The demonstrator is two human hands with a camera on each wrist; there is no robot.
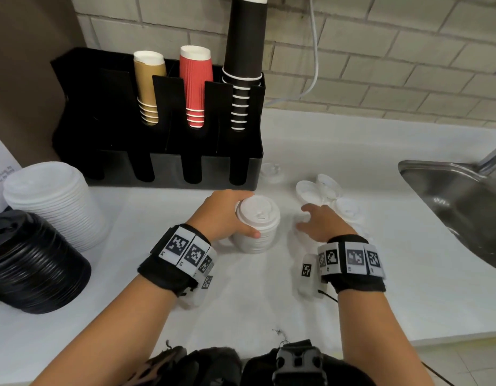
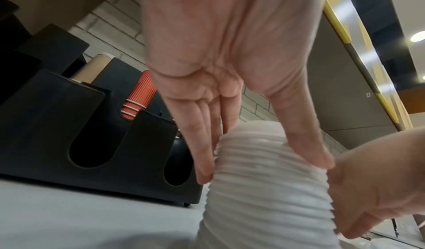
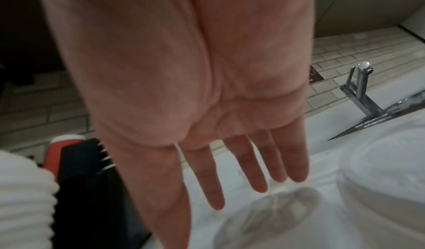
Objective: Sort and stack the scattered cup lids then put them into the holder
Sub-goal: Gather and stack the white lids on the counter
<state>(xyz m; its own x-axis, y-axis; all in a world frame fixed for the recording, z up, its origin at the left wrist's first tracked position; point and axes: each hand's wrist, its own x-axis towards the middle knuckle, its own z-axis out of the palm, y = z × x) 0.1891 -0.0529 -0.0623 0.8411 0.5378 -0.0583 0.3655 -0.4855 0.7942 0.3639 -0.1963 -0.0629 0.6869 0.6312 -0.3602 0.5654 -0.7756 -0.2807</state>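
Small lid stack: a column of white lids [image 1: 256, 227] stands upright on the tabletop [image 1: 241, 302], just in front of the black holder [image 1: 157, 165]; its long axis is vertical.
Left hand: the left hand [image 1: 223, 215] grips the stack from its left side, fingers [image 2: 202, 154] curled around the far side and thumb on the near side.
Loose lids: scattered white lids [image 1: 322, 192] lie flat to the right of the stack, between it and the sink [image 1: 447, 196]; one more lid [image 1: 270, 169] sits by the holder's right corner.
Right hand: the right hand [image 1: 322, 222] hovers palm down over the nearest loose lids, fingers [image 3: 260, 173] straight and spread, holding nothing.
Key relation: the loose lids lie just ahead of and under the right fingers, so that hand is nearer; the stack waits to its left.
Likely step: picking up another lid to add on top.
Other stacks: wide white lids [image 1: 56, 201] and black lids [image 1: 32, 263] stand at the far left.
Holder slots: the front slots look empty.
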